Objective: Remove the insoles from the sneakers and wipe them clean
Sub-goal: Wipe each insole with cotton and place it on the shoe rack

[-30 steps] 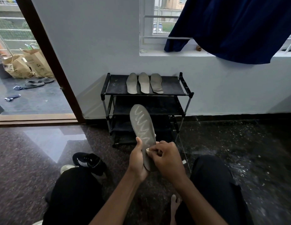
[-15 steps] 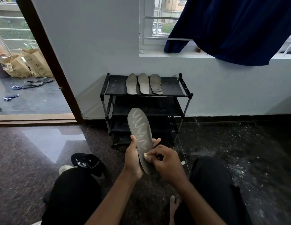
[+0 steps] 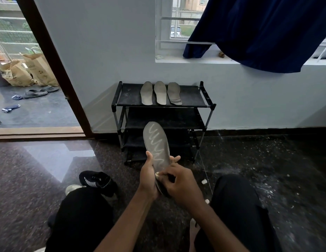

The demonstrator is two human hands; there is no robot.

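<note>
Nearest the camera, in front of the shoe rack [image 3: 195,96] and between the person's knees, both hands were busy with one grey insole [image 3: 156,140]. The left hand [image 3: 148,176] gripped its heel end, thumb lying along the near face and fingertips showing past the far edge. The right hand [image 3: 180,186] had its fingers curled, pinching a small pale wad [image 3: 157,174] against the lower part of the insole. The insole stood nearly upright, toe toward the rack's lower shelves, and a pale zigzag streak ran down its face. That was probably the track of the wiping, so this one looked part-cleaned, with the heel area in hand.

To the left of the rack's foot, on the dark floor, a black sneaker [image 3: 98,181] lay on its side. Whether its insole was out could not be told from here. No other sneaker was plainly in view.

On the rack's top shelf three more insoles [image 3: 160,92] lay side by side, toes toward the wall, close together. They appeared to be finished and set out to dry. By that reading, removal was done for four insoles, three were wiped and the fourth was under way. What was left was to finish it and lay it with the rest.

Above the rack, a blue curtain [image 3: 258,33] hung across the window.
</note>
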